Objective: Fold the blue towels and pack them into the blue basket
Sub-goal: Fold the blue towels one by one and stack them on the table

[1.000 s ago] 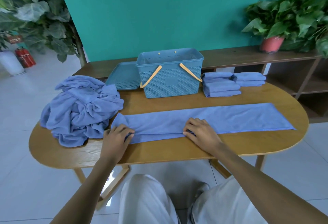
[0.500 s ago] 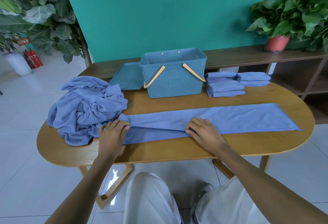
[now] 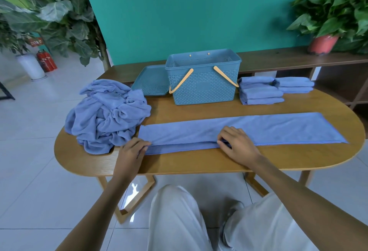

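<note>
On oval wooden table [image 3: 199, 163], near edge: your left hand [image 3: 131, 154] pinches left end of long towel strip [image 3: 258, 129]; right hand [image 3: 237, 143] pinches near hem mid-length. Since a second ago, near edge on left half has lifted and lapped over, top layer now lying further across; lengthwise fold judged closing, right half not yet matched. Towel soft, matte microfibre with stitched hem. Crumpled pile [image 3: 107, 113] left. Perforated plastic blue basket [image 3: 203, 83] behind, folded stacks [image 3: 260, 91] beside it.
</note>
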